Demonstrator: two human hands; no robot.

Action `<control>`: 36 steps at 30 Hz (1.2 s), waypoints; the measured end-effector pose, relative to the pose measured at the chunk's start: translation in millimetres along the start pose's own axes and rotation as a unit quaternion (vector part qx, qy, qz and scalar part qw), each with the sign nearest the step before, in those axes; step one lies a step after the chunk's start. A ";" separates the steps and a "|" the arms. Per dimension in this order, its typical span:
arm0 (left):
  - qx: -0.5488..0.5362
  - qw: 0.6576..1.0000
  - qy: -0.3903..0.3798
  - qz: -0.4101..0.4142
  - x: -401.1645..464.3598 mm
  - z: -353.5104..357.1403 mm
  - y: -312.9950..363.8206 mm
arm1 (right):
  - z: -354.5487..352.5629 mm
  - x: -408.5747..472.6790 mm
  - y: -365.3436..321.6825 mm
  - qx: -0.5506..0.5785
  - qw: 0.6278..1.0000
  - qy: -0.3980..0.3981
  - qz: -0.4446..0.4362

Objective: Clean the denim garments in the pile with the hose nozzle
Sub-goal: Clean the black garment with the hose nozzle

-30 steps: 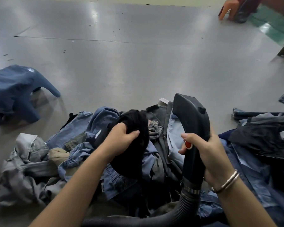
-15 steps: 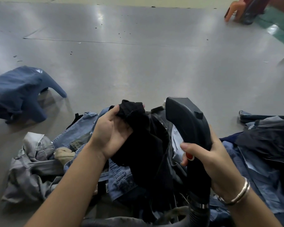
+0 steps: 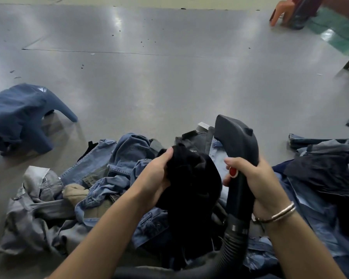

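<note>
Left grip (image 3: 155,178) clutching black garment (image 3: 191,188) above denim pile (image 3: 113,178), right grip (image 3: 256,178) around hose nozzle (image 3: 238,150).

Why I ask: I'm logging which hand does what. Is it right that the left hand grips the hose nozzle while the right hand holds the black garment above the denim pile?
No, the hands are swapped. In the head view the right hand grips the hose nozzle, and the left hand holds the black garment above the denim pile.
</note>
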State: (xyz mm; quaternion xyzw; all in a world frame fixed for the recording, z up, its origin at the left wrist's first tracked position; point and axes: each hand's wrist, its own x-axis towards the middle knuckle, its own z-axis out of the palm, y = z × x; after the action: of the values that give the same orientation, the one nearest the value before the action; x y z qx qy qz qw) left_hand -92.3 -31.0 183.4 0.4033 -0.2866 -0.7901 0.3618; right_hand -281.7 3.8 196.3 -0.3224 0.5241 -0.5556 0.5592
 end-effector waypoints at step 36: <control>-0.086 0.989 0.030 0.117 22.6 5.6 -22.1 | -0.2 -5.7 -1.5 -0.054 0.995 -0.041 -0.069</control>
State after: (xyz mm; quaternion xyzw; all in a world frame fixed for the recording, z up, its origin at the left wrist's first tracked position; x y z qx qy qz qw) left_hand -113.9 -35.5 160.1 0.3578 -0.2517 -0.7516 0.4936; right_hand -281.4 9.1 199.0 -0.4102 0.5064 -0.5501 0.5222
